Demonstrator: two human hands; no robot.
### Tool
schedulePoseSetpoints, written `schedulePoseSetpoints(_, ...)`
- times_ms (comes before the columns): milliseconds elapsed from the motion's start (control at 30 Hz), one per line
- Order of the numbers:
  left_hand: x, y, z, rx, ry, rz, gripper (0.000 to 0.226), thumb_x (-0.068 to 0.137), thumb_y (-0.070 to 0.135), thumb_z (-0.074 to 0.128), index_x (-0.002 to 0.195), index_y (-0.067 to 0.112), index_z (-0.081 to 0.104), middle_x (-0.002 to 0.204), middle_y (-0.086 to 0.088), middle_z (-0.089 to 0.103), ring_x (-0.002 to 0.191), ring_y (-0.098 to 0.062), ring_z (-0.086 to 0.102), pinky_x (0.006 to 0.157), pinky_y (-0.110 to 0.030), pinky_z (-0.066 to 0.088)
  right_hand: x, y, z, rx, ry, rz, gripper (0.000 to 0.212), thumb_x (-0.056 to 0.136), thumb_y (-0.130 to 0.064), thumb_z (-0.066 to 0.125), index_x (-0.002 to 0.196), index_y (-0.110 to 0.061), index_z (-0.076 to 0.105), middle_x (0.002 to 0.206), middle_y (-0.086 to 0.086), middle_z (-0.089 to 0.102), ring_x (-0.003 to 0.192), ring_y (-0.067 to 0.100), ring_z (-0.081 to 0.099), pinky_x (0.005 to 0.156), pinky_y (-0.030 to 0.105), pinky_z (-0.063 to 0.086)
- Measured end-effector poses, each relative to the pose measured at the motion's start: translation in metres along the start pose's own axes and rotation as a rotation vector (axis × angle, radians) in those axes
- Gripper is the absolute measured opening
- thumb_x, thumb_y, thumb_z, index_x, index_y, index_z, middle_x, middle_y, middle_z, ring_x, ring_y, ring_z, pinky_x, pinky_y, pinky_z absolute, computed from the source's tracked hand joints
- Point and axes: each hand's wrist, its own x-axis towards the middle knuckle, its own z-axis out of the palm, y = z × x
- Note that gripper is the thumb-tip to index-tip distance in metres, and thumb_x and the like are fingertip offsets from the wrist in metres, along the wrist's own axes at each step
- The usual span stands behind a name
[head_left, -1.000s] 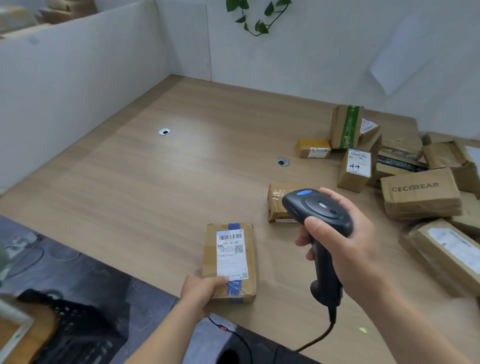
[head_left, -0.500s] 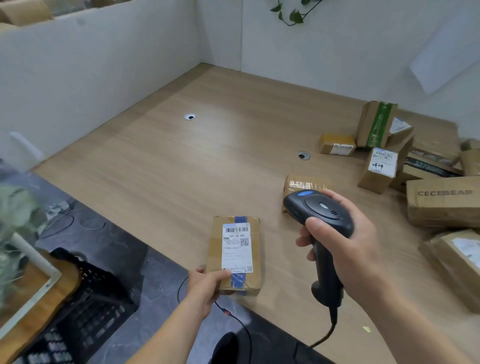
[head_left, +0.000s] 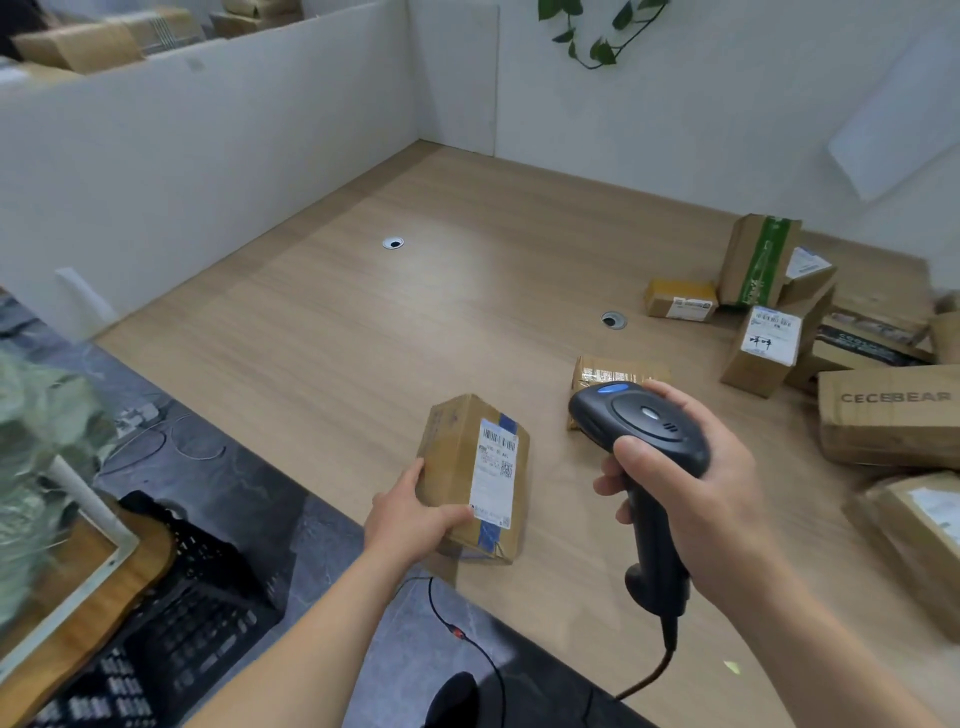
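- While the left hand gripped the near left corner of the brown parcel, thumb on top and fingers curled round its side, the box was tilted with its left side raised over the near edge of the wooden table. Its white label was turned up and to the right.
- The right hand was wrapped tight round the handle of the black scanner, which hung just right of the parcel and apart from it. Its head pointed far and left, so the reading window could not be seen.
- Judged from this, the step in hand was the scan. A good one would call for the scanner's nose to swing down and left until it faced the barcode at the far end of the label — not the small codes lower down.
- The thumb lay at the near end of the label, away from the barcode, and would be best left there.
- A slight angle between window and label should spare glare off the blue tape beside it.
- A small taped parcel lay just behind the scanner, and a heap of parcels sat at the right — aiming away from both would avoid a wrong read.
- The cable trailed off the near edge with slack, so it should not tug the aim.
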Motion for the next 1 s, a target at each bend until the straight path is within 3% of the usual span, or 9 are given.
schedulePoseSetpoints(67, 0.002, 0.016, -0.001, 0.227, -0.007, 0.05, 0.107, 0.06, 0.065, 0.075, 0.154, 0.042, 0.028, 0.133, -0.007, 0.051, 0.118, -0.025, 0.054, 0.097, -0.036, 0.048, -0.001, 0.0, -0.001, 0.002, 0.0, -0.002, 0.053, 0.068, -0.026, 0.076, 0.118, -0.038, 0.06, 0.084, 0.007, 0.077, 0.067, 0.029, 0.074, 0.051, 0.037, 0.056)
schedulePoseSetpoints(200, 0.003, 0.048, 0.008, 0.51, -0.033, 0.152, 0.09, 0.063, 0.057, 0.078, 0.138, 0.025, 0.04, 0.122, -0.009, 0.047, 0.112, -0.03, 0.054, 0.09, -0.037, 0.05, -0.002, -0.002, -0.006, 0.007, 0.005, -0.006, 0.053, 0.068, -0.027, 0.076, 0.117, -0.04, 0.061, 0.084, 0.007, 0.077, 0.068, 0.029, 0.074, 0.051, 0.036, 0.057)
schedulePoseSetpoints(300, 0.003, 0.061, 0.02, 0.602, -0.052, 0.195, 0.081, 0.068, 0.047, 0.078, 0.13, 0.015, 0.038, 0.12, -0.01, 0.05, 0.108, -0.029, 0.055, 0.078, -0.033, 0.045, -0.004, -0.002, -0.01, 0.014, 0.017, 0.001, 0.054, 0.068, -0.026, 0.076, 0.118, -0.038, 0.06, 0.084, 0.007, 0.077, 0.068, 0.029, 0.074, 0.051, 0.035, 0.057)
schedulePoseSetpoints(400, 0.009, 0.066, 0.025, 0.61, -0.08, 0.196, 0.085, 0.068, 0.04, 0.081, 0.134, 0.014, 0.033, 0.122, -0.011, 0.053, 0.108, -0.029, 0.057, 0.078, -0.033, 0.047, -0.004, -0.003, -0.014, 0.019, 0.031, 0.009, 0.059, 0.068, -0.027, 0.077, 0.123, -0.037, 0.058, 0.086, 0.007, 0.077, 0.069, 0.029, 0.075, 0.051, 0.034, 0.057)
schedulePoseSetpoints(533, 0.015, 0.068, 0.01, 0.457, -0.143, 0.152, 0.121, 0.062, 0.038, 0.086, 0.155, 0.036, 0.009, 0.133, -0.01, 0.051, 0.116, -0.031, 0.056, 0.094, -0.04, 0.054, -0.005, -0.004, -0.018, 0.022, 0.046, 0.015, 0.066, 0.065, -0.032, 0.08, 0.126, -0.038, 0.057, 0.086, 0.008, 0.076, 0.07, 0.029, 0.075, 0.053, 0.037, 0.057)
schedulePoseSetpoints(667, 0.015, 0.074, -0.006, 0.119, -0.158, 0.209, 0.134, 0.043, 0.039, 0.087, 0.144, 0.063, 0.002, 0.133, 0.002, 0.053, 0.115, -0.025, 0.06, 0.085, -0.047, 0.061, -0.006, -0.009, -0.02, 0.025, 0.056, 0.013, 0.068, 0.063, -0.034, 0.08, 0.126, -0.036, 0.057, 0.085, 0.009, 0.076, 0.07, 0.028, 0.074, 0.052, 0.036, 0.057)
schedulePoseSetpoints(800, 0.008, 0.093, -0.019, -0.055, -0.156, 0.346, 0.138, 0.043, 0.037, 0.09, 0.151, 0.056, 0.007, 0.142, 0.01, 0.052, 0.124, -0.017, 0.057, 0.098, -0.046, 0.055, -0.005, -0.014, -0.016, 0.026, 0.046, 0.01, 0.061, 0.066, -0.028, 0.077, 0.123, -0.036, 0.058, 0.084, 0.008, 0.076, 0.067, 0.028, 0.073, 0.051, 0.036, 0.056)
schedulePoseSetpoints(900, 0.002, 0.11, -0.029, -0.172, -0.143, 0.398, 0.132, 0.057, 0.018, 0.094, 0.156, 0.05, 0.012, 0.13, 0.006, 0.056, 0.119, -0.02, 0.061, 0.098, -0.047, 0.055, -0.004, -0.022, -0.012, 0.03, 0.035, -0.001, 0.062, 0.065, -0.027, 0.078, 0.124, -0.036, 0.058, 0.085, 0.007, 0.076, 0.066, 0.028, 0.073, 0.05, 0.035, 0.056)
schedulePoseSetpoints(1000, -0.001, 0.123, -0.037, -0.243, -0.132, 0.439, 0.131, 0.059, 0.013, 0.093, 0.156, 0.049, 0.014, 0.12, 0.014, 0.055, 0.116, -0.022, 0.062, 0.097, -0.049, 0.056, -0.002, -0.029, -0.011, 0.028, 0.032, -0.022, 0.064, 0.065, -0.027, 0.079, 0.126, -0.033, 0.058, 0.086, 0.007, 0.076, 0.064, 0.027, 0.072, 0.05, 0.036, 0.055)
